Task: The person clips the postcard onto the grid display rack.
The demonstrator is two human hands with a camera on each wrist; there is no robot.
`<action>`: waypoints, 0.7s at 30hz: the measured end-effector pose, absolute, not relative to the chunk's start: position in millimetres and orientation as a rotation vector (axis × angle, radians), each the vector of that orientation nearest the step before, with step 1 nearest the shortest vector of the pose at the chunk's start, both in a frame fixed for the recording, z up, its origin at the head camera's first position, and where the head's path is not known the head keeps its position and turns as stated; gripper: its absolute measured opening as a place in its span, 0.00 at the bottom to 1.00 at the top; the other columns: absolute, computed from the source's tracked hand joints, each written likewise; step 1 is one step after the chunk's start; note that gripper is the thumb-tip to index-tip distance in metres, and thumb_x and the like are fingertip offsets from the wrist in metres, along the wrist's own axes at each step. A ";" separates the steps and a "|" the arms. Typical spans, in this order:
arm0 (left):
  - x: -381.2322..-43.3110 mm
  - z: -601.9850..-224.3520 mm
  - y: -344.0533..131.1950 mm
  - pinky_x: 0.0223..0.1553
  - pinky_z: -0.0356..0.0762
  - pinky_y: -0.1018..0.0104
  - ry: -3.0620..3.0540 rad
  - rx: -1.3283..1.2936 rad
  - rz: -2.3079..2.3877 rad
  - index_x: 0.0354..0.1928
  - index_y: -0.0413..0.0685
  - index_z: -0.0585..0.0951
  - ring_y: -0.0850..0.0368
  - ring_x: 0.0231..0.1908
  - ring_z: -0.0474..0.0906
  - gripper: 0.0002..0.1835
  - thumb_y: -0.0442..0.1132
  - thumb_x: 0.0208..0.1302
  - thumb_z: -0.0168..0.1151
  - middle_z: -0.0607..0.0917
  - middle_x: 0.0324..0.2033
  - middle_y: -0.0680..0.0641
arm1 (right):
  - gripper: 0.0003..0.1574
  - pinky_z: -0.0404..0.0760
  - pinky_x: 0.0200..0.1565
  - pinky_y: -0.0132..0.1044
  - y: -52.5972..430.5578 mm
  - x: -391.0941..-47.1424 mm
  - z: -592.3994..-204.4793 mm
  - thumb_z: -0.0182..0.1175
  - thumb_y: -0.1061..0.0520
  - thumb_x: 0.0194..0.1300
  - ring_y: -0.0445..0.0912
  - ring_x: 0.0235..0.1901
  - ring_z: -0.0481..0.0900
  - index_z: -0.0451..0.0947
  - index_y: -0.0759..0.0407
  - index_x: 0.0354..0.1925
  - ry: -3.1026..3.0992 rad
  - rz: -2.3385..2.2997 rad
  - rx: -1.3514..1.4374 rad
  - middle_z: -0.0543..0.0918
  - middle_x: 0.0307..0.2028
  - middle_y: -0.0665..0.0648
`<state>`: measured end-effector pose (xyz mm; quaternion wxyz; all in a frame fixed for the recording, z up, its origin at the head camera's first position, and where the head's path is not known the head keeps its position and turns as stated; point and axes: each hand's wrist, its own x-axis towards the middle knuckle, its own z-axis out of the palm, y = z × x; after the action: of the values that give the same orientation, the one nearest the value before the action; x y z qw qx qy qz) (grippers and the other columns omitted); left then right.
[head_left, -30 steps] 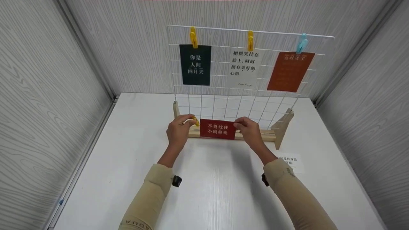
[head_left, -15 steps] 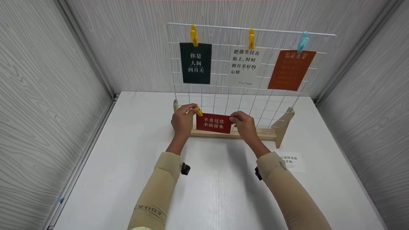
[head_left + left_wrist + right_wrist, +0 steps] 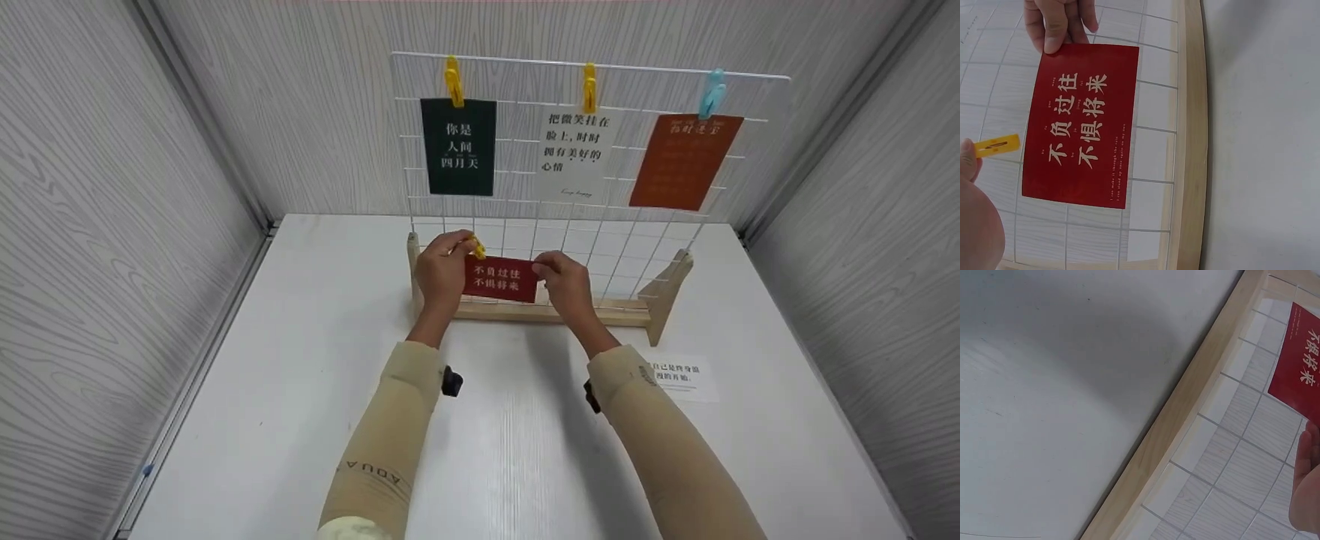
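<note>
My right hand [image 3: 564, 285] pinches the upper right corner of a red card [image 3: 501, 279] with white Chinese characters. The card is held in front of the lower part of a white wire grid [image 3: 517, 176]. My left hand [image 3: 442, 271] pinches a yellow clip [image 3: 478, 247] near the card's top left edge. In the left wrist view a small gap shows between the yellow clip [image 3: 997, 145] and the red card [image 3: 1081, 125]. Only part of the red card [image 3: 1297, 363] and of the right hand [image 3: 1306, 489] shows in the right wrist view.
On the grid's upper part a dark green card [image 3: 459, 148] and a white card [image 3: 576, 154] hang from yellow clips, an orange card [image 3: 686, 162] from a blue clip [image 3: 712, 94]. A wooden stand [image 3: 664, 296] supports the grid. Another white card [image 3: 684, 379] lies on the table [image 3: 300, 375].
Both hands have moved up and toward the grid, carrying the red card and yellow clip. The card has shifted slightly left; the clip has come from beside the card to its top edge.
</note>
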<state>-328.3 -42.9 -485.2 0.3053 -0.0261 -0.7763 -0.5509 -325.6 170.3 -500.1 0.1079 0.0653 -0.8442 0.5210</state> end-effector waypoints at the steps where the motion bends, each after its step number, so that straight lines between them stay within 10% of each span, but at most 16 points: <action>1: -328.8 -484.5 -42.4 0.48 0.83 0.63 -2.054 -0.070 -1.456 0.43 0.49 0.90 0.61 0.47 0.86 0.12 0.45 0.62 0.70 0.90 0.43 0.52 | 0.07 0.77 0.36 0.36 169.2 -326.8 -499.8 0.61 0.57 0.73 0.48 0.37 0.84 0.82 0.59 0.44 -2.485 1.535 0.188 0.87 0.37 0.58; 21: -338.1 -481.0 -32.5 0.45 0.82 0.60 -2.063 -0.037 -1.479 0.44 0.50 0.90 0.59 0.46 0.87 0.11 0.45 0.62 0.69 0.91 0.43 0.52 | 0.08 0.81 0.43 0.43 150.7 -334.6 -491.7 0.62 0.57 0.72 0.49 0.38 0.86 0.82 0.60 0.42 -2.514 1.341 0.227 0.88 0.37 0.58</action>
<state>-338.1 -32.5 -481.0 0.2969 -0.0140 -0.7761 -0.5561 -334.6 150.7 -491.7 0.1411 0.0786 -0.8707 0.4645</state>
